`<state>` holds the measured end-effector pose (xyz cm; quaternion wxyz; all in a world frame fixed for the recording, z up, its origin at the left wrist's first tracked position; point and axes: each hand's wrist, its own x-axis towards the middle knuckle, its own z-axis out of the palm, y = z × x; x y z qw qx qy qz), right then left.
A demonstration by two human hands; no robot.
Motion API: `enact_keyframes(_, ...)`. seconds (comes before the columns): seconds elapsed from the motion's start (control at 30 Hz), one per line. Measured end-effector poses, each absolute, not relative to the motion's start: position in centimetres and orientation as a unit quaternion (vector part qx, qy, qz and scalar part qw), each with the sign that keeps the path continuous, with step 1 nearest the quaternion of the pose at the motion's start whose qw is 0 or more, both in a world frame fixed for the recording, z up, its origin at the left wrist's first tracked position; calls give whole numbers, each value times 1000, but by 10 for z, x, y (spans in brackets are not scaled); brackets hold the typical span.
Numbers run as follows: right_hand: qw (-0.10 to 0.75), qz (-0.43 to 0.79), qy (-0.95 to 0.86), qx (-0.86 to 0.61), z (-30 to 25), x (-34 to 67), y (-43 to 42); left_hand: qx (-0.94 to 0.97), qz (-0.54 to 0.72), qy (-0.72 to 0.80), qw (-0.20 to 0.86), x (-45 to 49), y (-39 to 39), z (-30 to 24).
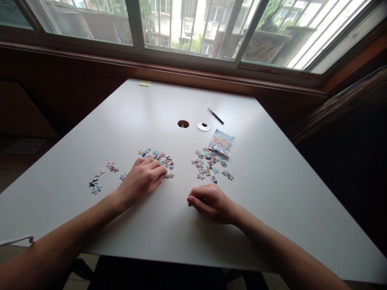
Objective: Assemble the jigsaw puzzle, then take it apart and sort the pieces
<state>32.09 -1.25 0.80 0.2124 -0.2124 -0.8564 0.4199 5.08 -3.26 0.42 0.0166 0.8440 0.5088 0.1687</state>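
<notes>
My left hand point(145, 175) rests at the near edge of the middle heap of jigsaw puzzle pieces point(163, 158). Its fingers are curled and pressed together, and whatever is under the fingertips is hidden. On the bare tabletop to the right, my right hand point(211, 203) is closed with the thumb against the curled fingers; its inside cannot be seen. Just beyond it lies a second heap of puzzle pieces point(207, 163). Several loose puzzle pieces point(96, 188) are scattered left of my left hand.
A printed picture packet point(222, 142) lies at the far edge of the right heap. Behind it are a black pen point(215, 115), a round cable-hole cover point(203, 127) and an open hole point(183, 124) in the white table point(121, 121). A yellow sticker point(144, 83) marks the far edge.
</notes>
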Motion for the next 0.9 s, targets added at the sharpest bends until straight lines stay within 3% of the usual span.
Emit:
enact_keyframes(0.4, 209, 419, -857, -214, 3, 323, -12, 792, 155, 589, -23, 37, -26, 3)
enact_keyframes(0.9, 205, 424, -856, -213, 7, 321, -12, 798, 183, 574, -8, 34, -21, 0)
